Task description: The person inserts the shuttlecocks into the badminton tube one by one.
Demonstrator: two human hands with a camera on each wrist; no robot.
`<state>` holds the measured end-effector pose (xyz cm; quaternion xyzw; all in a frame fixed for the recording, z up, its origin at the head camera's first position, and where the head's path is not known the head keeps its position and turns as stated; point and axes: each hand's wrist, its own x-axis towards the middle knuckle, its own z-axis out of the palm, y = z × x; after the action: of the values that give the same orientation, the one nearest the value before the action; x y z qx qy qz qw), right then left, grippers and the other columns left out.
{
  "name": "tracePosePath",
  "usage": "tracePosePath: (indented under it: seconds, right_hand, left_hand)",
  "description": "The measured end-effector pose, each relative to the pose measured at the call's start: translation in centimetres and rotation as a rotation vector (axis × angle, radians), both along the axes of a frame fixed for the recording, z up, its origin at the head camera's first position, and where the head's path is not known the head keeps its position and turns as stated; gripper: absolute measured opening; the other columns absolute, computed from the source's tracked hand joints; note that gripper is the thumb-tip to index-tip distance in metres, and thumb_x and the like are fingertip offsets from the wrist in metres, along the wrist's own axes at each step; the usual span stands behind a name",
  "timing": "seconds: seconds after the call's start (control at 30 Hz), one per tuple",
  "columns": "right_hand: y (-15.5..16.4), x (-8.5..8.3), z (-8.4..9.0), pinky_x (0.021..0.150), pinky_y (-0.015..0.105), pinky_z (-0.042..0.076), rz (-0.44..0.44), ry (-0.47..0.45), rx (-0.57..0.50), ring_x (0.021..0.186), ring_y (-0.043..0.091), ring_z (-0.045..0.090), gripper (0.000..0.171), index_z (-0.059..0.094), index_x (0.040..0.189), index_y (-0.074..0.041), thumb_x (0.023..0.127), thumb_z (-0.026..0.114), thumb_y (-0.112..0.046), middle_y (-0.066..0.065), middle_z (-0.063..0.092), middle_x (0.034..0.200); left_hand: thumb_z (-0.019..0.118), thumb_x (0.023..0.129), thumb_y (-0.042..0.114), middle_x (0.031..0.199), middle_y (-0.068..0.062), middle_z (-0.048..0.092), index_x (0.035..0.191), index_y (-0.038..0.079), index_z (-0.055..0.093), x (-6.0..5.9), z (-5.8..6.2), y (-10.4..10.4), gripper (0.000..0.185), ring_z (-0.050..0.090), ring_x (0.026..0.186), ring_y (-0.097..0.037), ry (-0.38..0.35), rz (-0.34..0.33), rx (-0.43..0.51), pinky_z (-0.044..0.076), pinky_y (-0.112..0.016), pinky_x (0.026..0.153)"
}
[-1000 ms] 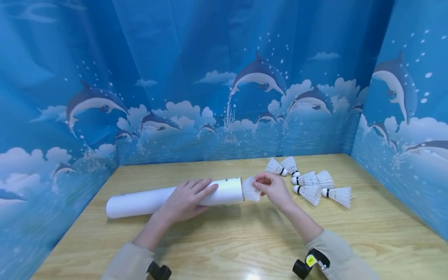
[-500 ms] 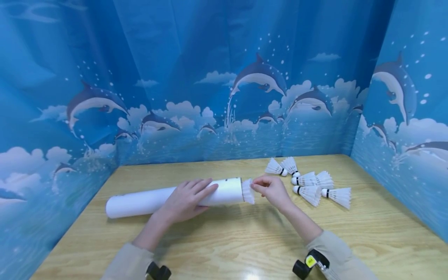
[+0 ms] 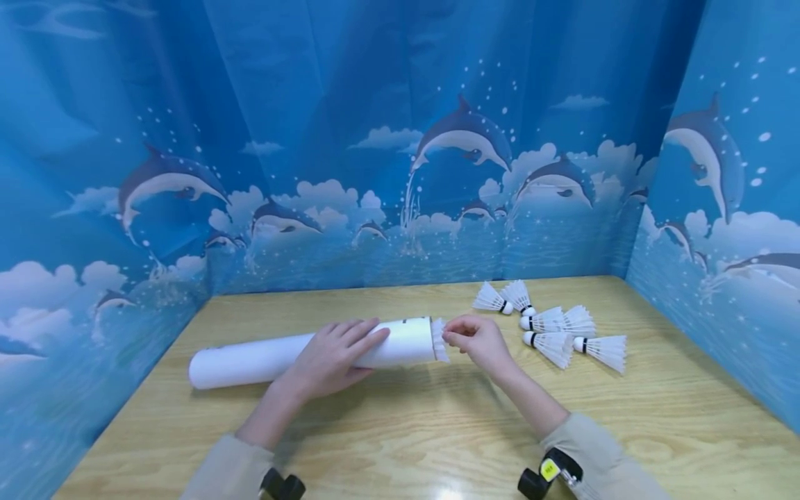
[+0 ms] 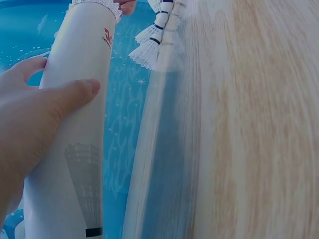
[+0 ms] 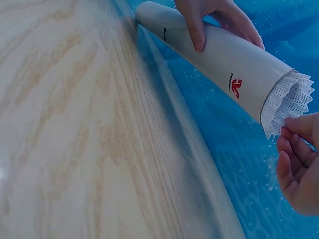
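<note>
The thumb and fingers (image 5: 294, 142) of the right hand (image 3: 482, 346) are drawn together, pinching the outer edge of a white shuttlecock (image 5: 280, 104). That shuttlecock sits in the mouth of a white tube (image 3: 250, 361), with only the frilled rim of its skirt showing past the opening; its cork is hidden inside. From here the tube lies lengthwise across the person's front, mouth toward their right. I can't tell whether the mouth end touches the wood.

The left hand (image 3: 334, 354) grips the tube around its middle, the fingers a little apart over the top and the thumb on the near side. There's a small red logo (image 5: 236, 87) near the mouth, and farther along I can make out a grey printed shuttlecock (image 4: 85, 177).

Just beyond the right hand, six loose shuttlecocks (image 3: 551, 347) lie in a cluster, white with black bands, some touching or overlapping, their corks pointing different ways. Everything rests on a pale wood-grain table (image 3: 400, 437). The person wears beige sleeves (image 3: 234, 465), with a black device (image 3: 550, 473) at each wrist, the right one bearing a yellow label. Behind it all hangs a blue backdrop (image 3: 375, 83) printed with leaping dolphins, clouds and sea.
</note>
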<state>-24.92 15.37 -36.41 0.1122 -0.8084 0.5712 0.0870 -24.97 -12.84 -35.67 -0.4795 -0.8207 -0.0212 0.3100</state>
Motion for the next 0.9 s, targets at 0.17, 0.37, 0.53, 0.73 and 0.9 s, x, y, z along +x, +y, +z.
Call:
tracePosePath:
  seconds: [0.17, 0.37, 0.53, 0.73, 0.9]
  right_hand:
    - [-0.4, -0.1, 0.0, 0.055, 0.023, 0.047, -0.009, -0.014, 0.009, 0.067, 0.009, 0.056, 0.012, 0.066, 0.089, 0.010, 0.082, 0.066, 0.001, 0.008, 0.067, 0.076]
    - [-0.8, -0.2, 0.1, 0.056, 0.024, 0.048, -0.011, -0.013, -0.008, 0.066, 0.009, 0.056, 0.011, 0.067, 0.089, 0.008, 0.081, 0.067, 0.000, 0.006, 0.066, 0.075]
    - [-1.1, 0.0, 0.0, 0.055, 0.023, 0.048, -0.023, -0.010, -0.011, 0.065, 0.010, 0.055, 0.009, 0.068, 0.088, 0.005, 0.081, 0.067, 0.000, 0.005, 0.067, 0.076]
    - [-1.4, 0.1, -0.1, 0.053, 0.022, 0.047, -0.049, -0.012, -0.025, 0.066, 0.015, 0.057, 0.010, 0.068, 0.088, 0.005, 0.079, 0.068, 0.000, 0.007, 0.067, 0.077]
    - [-1.7, -0.1, -0.2, 0.054, 0.026, 0.049, -0.053, 0.001, -0.035, 0.066, 0.014, 0.058, 0.009, 0.068, 0.087, 0.005, 0.079, 0.068, 0.000, 0.007, 0.067, 0.076]
  left_hand:
    - [0.083, 0.067, 0.034, 0.131, -0.009, 0.052, 0.136, 0.015, 0.047, 0.0, 0.0, 0.0, 0.080, 0.056, 0.107, -0.026, 0.003, 0.004, -0.006, 0.051, -0.042, 0.082]
    - [0.083, 0.067, 0.033, 0.131, -0.010, 0.051, 0.136, 0.015, 0.047, 0.0, 0.1, -0.1, 0.079, 0.056, 0.107, -0.027, 0.000, 0.012, -0.005, 0.051, -0.043, 0.082]
    - [0.083, 0.067, 0.033, 0.131, -0.009, 0.051, 0.136, 0.015, 0.047, 0.0, 0.1, -0.1, 0.080, 0.055, 0.108, -0.026, 0.001, 0.010, -0.003, 0.051, -0.043, 0.082]
    - [0.082, 0.068, 0.034, 0.131, -0.009, 0.052, 0.136, 0.015, 0.047, 0.0, 0.0, 0.0, 0.079, 0.056, 0.108, -0.027, 0.000, 0.014, -0.009, 0.051, -0.043, 0.083]
    - [0.082, 0.068, 0.034, 0.132, -0.009, 0.051, 0.136, 0.016, 0.047, 0.0, 0.0, -0.1, 0.079, 0.055, 0.108, -0.027, -0.007, 0.030, -0.004, 0.051, -0.044, 0.084]
